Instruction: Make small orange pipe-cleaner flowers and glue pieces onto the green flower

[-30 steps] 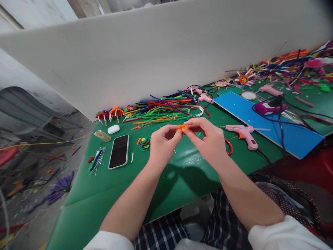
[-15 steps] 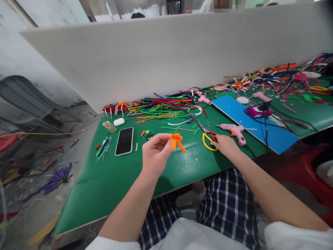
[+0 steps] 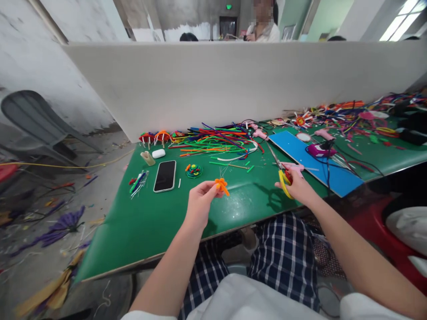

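Observation:
My left hand (image 3: 199, 203) is closed in a pinch on a small orange pipe-cleaner piece (image 3: 221, 185), held above the green table (image 3: 140, 231). My right hand (image 3: 296, 189) is closed on scissors with yellow and red handles (image 3: 284, 180), lifted off the table with the blades pointing away toward the back. The two hands are apart, the right one near the table's front edge beside the blue board (image 3: 313, 161).
A pile of coloured pipe cleaners (image 3: 218, 140) lies at the back by the white partition (image 3: 233, 84). A phone (image 3: 165, 176), a white earbud case (image 3: 158, 154), a small green coiled piece (image 3: 194, 170) and pink glue guns (image 3: 260, 132) lie about. People sit beyond the partition.
My right hand left the orange piece, reached right to the scissors and picked them up. My left hand kept the orange piece. The view tilted upward.

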Motion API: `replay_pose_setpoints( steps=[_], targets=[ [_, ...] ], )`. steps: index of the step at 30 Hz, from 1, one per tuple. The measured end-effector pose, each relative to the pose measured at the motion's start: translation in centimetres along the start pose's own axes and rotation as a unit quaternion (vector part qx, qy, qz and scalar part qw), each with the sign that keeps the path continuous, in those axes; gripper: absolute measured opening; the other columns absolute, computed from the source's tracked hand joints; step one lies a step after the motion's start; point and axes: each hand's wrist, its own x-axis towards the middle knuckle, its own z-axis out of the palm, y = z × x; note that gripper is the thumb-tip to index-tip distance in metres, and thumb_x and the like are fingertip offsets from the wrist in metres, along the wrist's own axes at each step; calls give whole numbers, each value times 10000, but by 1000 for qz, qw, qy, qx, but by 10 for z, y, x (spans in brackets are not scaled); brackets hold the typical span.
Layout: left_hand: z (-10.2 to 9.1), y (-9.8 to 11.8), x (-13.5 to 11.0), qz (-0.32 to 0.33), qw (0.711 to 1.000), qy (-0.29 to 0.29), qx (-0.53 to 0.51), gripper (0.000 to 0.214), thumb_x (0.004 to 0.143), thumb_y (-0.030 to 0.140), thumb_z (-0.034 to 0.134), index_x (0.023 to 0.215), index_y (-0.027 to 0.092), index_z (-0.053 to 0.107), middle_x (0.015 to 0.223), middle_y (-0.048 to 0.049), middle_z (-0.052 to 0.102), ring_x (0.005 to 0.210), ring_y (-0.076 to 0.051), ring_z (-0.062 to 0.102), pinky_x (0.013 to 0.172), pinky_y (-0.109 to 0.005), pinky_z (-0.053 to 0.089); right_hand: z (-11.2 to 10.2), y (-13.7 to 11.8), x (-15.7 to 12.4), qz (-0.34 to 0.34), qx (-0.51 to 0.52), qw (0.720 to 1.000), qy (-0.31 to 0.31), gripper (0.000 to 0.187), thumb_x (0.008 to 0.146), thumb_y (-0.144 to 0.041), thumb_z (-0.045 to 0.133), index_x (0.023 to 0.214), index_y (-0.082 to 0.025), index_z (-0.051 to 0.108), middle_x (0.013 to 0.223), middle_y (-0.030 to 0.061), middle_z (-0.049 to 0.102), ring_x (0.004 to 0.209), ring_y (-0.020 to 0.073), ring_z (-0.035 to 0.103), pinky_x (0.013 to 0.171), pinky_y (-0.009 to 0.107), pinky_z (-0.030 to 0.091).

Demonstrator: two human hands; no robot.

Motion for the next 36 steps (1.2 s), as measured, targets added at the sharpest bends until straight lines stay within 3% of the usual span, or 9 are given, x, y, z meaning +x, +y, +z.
replay_pose_setpoints(
  steps=[3,6,9,13,20,29,36],
  targets=[
    [3,-3,0,-40,999,-3,-13,162,628,264,702,688,123,652,590,-8,648,530,-84,578,559,-203,462,-15,-16,-40,-141,12,990,22,593,642,-469,618,1108,-144,450,929,100,597,767,220,591,618,307,460],
    [8,1,-6,-65,997,-10,-25,164,615,263,705,668,119,650,583,-11,646,527,-81,578,545,-192,462,-27,-33,-72,-297,-48,950,79,633,608,-501,638,1071,-98,480,928,132,585,847,259,552,744,369,451],
    [12,9,-15,-97,994,-18,-46,147,606,245,703,658,122,642,603,-11,652,523,-79,579,514,-177,465,-35,-41,-86,-357,-116,917,133,589,640,-524,602,1014,-77,519,843,126,582,791,257,532,753,389,436],
    [12,19,-25,-125,989,-23,-74,145,603,234,699,670,121,636,568,-5,634,480,-67,558,456,-152,453,-39,-39,-87,-374,-160,894,185,501,684,-509,562,959,-90,552,798,123,581,779,259,525,732,387,428],
    [15,22,-36,-98,993,-41,-41,144,605,250,712,645,132,640,563,-5,645,486,-77,581,492,-167,488,-42,-46,-86,-363,-170,892,207,436,716,-485,554,920,-100,578,764,112,594,749,246,542,683,363,422],
    [16,14,-44,-50,997,-42,-32,175,592,293,734,659,145,669,605,-23,673,487,-107,603,469,-203,510,-50,-53,-88,-374,-158,883,237,379,722,-504,551,825,-143,603,687,73,604,646,194,545,602,311,385],
    [22,13,-56,23,1000,2,2,152,601,287,724,681,167,679,571,-9,666,497,-130,620,488,-236,531,-56,-58,-93,-375,-164,875,258,311,747,-459,541,774,-156,601,558,19,521,582,156,489,560,279,332]
  ],
)
